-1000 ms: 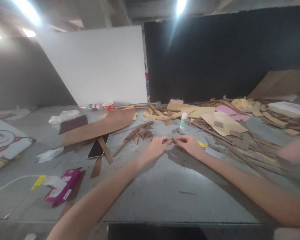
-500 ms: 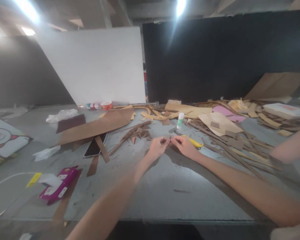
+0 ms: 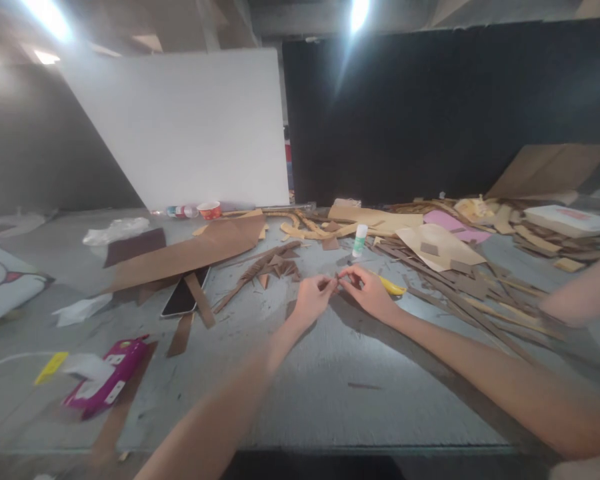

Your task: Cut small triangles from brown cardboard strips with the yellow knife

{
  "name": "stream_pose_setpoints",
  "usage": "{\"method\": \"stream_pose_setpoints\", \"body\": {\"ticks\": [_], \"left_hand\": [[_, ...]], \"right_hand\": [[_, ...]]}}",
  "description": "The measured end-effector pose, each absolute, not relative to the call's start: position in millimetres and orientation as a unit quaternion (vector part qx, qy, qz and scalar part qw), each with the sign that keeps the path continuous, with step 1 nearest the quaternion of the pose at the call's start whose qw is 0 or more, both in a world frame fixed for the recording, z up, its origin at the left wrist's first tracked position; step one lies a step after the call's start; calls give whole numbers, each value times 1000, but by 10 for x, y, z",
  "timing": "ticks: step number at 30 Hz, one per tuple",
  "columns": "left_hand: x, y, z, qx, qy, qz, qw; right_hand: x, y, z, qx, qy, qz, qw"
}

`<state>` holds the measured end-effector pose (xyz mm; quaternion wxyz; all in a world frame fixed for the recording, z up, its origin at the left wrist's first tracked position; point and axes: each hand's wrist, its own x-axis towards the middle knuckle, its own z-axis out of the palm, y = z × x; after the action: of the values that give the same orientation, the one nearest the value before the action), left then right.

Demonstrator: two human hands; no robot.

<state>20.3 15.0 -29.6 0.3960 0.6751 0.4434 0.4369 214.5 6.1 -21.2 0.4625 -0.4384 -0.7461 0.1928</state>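
Observation:
My left hand (image 3: 314,297) and my right hand (image 3: 368,291) meet fingertip to fingertip above the grey table (image 3: 300,393). Both are closed in a pinch on a small piece of brown paper (image 3: 337,277), mostly hidden by the fingers. Just behind them a glue stick (image 3: 360,240) with a white cap stands upright. Beside my right hand lies a yellow object (image 3: 393,287), partly covered, its kind unclear. To the left of my left hand is a pile of folded brown paper pieces (image 3: 279,264).
Brown paper strips (image 3: 460,300) litter the right side, where another person's arm (image 3: 583,293) reaches in. At left lie a large brown sheet (image 3: 190,257), a phone (image 3: 183,297) and a purple tissue pack (image 3: 107,377). A red paper cup (image 3: 209,211) stands at the back.
My hands stay together over the table; the right fingers have lifted and bent slightly around the paper piece. The whole view has shifted a little, moving the left-side things further left.

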Motion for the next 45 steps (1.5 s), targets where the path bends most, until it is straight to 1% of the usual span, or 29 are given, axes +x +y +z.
{"method": "stream_pose_setpoints", "body": {"ticks": [7,11,14,18,24,27,31,34,38,41,45], "left_hand": [[202,145,-298,674,440,439,399],[201,158,-309,661,432,446,421],[189,173,-323,633,428,449,463],[167,185,-329,587,414,463,521],[103,166,-210,479,325,473,664],[69,157,-157,458,313,468,688],[65,158,-164,432,335,475,690],[87,160,-198,418,351,492,678],[127,161,-244,428,368,513,646],[150,155,-265,458,380,516,616],[162,131,-271,513,406,504,565]], "right_hand": [[2167,115,-274,-439,-747,197,458],[2174,121,-268,-437,-747,224,448],[2173,109,-244,-434,-747,239,443],[2168,83,-205,-409,-765,232,441],[2161,68,-187,-379,-773,233,452],[2156,67,-187,-379,-774,238,447],[2155,45,-165,-369,-781,244,441],[2160,7,-138,-369,-772,243,457],[2153,-25,-111,-419,-731,248,479],[2133,-11,-100,-439,-730,257,457],[2115,17,-100,-425,-757,262,422]]}}
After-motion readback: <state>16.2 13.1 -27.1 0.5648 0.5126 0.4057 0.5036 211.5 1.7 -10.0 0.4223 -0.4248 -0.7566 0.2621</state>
